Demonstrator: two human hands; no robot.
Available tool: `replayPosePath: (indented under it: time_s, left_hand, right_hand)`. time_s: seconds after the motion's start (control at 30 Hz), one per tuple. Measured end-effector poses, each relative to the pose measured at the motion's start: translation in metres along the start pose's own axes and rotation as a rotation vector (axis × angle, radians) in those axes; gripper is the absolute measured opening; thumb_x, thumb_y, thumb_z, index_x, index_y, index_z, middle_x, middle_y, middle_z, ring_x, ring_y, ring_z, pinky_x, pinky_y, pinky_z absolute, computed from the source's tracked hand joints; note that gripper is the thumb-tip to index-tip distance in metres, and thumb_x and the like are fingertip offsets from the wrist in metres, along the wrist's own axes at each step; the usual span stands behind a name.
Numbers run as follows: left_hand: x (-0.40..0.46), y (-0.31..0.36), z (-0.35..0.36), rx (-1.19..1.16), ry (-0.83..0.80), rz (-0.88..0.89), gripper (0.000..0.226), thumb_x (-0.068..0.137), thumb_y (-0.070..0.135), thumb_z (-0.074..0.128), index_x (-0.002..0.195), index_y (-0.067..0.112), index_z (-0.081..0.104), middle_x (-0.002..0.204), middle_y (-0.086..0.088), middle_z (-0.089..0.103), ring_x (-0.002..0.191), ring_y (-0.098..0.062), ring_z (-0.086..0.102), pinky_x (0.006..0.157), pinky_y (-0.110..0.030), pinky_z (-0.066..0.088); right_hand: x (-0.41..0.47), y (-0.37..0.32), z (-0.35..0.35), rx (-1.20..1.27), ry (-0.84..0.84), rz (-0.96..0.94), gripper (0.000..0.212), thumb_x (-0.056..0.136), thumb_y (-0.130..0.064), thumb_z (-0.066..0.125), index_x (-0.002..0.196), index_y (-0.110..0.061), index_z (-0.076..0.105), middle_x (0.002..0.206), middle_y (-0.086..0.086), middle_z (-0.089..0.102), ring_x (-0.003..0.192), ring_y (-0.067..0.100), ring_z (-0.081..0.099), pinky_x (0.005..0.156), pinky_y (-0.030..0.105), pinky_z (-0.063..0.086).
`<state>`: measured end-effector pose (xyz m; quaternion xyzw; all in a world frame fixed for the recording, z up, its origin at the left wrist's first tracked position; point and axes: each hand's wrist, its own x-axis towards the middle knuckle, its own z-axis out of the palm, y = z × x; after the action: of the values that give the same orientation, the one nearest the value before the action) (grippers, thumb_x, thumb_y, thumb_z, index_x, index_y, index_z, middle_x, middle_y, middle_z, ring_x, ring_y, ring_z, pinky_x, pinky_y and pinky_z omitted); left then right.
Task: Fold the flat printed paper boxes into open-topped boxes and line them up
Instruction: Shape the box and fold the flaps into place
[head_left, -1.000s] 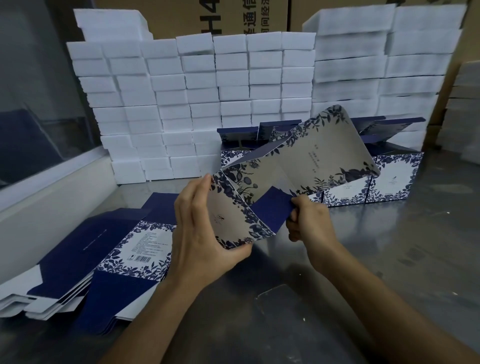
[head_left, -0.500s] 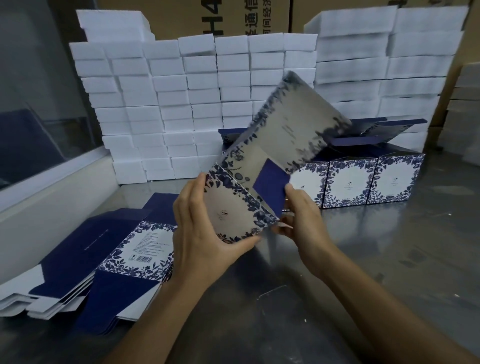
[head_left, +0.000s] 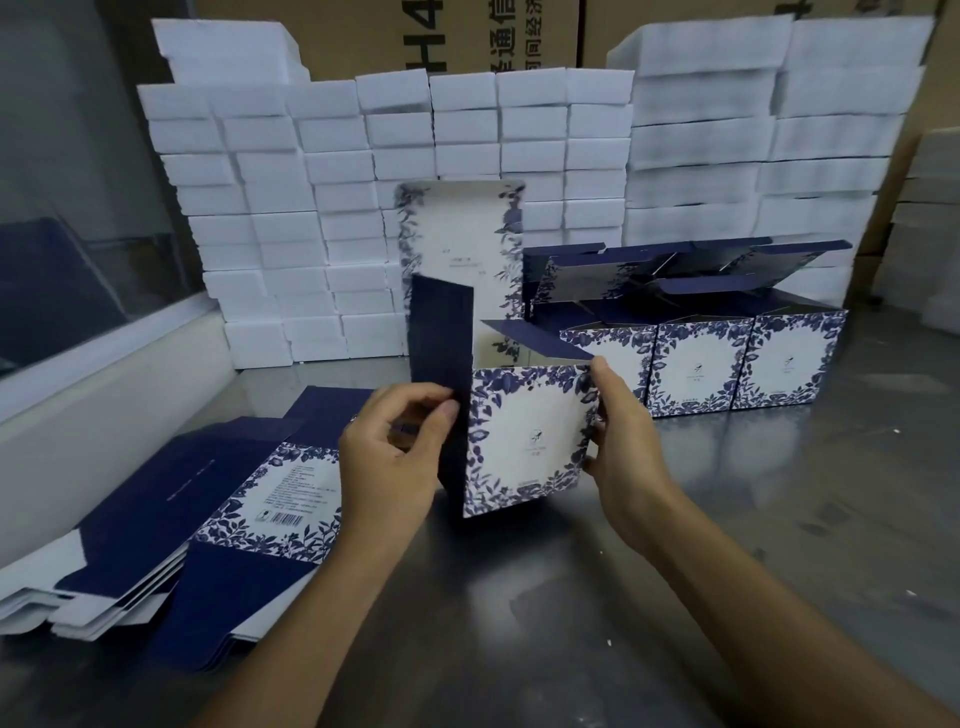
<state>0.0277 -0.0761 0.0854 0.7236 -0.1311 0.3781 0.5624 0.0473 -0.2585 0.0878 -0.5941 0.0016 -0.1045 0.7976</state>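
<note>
Printed box (head_left: 524, 441), squared upright on the steel table (head_left: 779, 519): left hand (head_left: 395, 457) pinches the navy side flap (head_left: 441, 332), right hand (head_left: 623, 441) grips the opposite corner; keeping walls square helps before lining up with the finished row (head_left: 737, 364).

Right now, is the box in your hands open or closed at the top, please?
Open: the box stands upright, its lid flap and a navy side flap sticking up unfolded.

Packing workshop: steel worktable (head_left: 675, 597), stacked white foam blocks (head_left: 467, 130), brown printed shipping cartons (head_left: 467, 36), piled flat blue-floral paper boxes (head_left: 249, 499).
</note>
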Motion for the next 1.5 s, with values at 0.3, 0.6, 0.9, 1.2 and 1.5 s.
replayPosePath:
  time_s: [0.3, 0.6, 0.9, 1.2, 1.5]
  left_hand:
    - [-0.001, 0.002, -0.005, -0.312, -0.296, -0.426, 0.071, 0.051, 0.062, 0.085, 0.117, 0.051, 0.063, 0.124, 0.013, 0.067, 0.115, -0.011, 0.064, 0.102, -0.05, 0.05]
    - [-0.005, -0.002, 0.0, -0.204, -0.232, -0.229, 0.102, 0.044, 0.048, 0.086, 0.129, 0.047, 0.03, 0.101, 0.051, 0.05, 0.104, 0.021, 0.053, 0.079, -0.002, 0.045]
    - [-0.008, -0.008, 0.004, -0.163, -0.204, -0.135, 0.108, 0.048, 0.052, 0.09, 0.134, 0.049, 0.025, 0.123, 0.041, 0.046, 0.121, 0.012, 0.049, 0.088, -0.008, 0.047]
    - [0.008, 0.002, -0.007, -0.472, -0.167, -0.729, 0.086, 0.061, 0.081, 0.066, 0.124, 0.023, 0.06, 0.112, 0.006, 0.072, 0.112, -0.013, 0.064, 0.078, -0.05, 0.055]
    - [0.013, -0.011, -0.006, -0.4, 0.104, -0.749, 0.033, 0.088, 0.035, 0.072, 0.096, 0.007, 0.055, 0.084, -0.013, 0.068, 0.077, -0.024, 0.07, 0.061, -0.036, 0.061]
  right_hand:
    - [-0.006, -0.005, 0.001, 0.022, -0.039, -0.097, 0.051, 0.07, -0.067, 0.065, 0.101, -0.026, 0.069, 0.111, 0.0, 0.071, 0.104, 0.023, 0.064, 0.092, 0.041, 0.045]
    - [-0.015, -0.006, 0.007, -0.052, -0.156, 0.199, 0.117, 0.047, -0.088, 0.07, 0.147, -0.034, 0.042, 0.152, -0.001, 0.048, 0.136, 0.028, 0.049, 0.105, 0.055, 0.044]
    - [-0.017, -0.012, 0.004, 0.202, -0.259, 0.463, 0.071, 0.053, -0.074, 0.075, 0.106, -0.027, 0.067, 0.075, 0.004, 0.071, 0.061, 0.023, 0.071, 0.074, 0.056, 0.058]
    - [-0.013, -0.01, 0.0, 0.017, -0.164, 0.305, 0.089, 0.048, -0.079, 0.077, 0.125, -0.039, 0.059, 0.127, 0.003, 0.064, 0.106, 0.031, 0.064, 0.085, 0.051, 0.058]
    - [-0.019, -0.006, 0.004, -0.179, -0.116, -0.056, 0.096, 0.039, -0.093, 0.067, 0.123, -0.054, 0.042, 0.15, -0.004, 0.039, 0.134, 0.026, 0.046, 0.109, 0.058, 0.042]
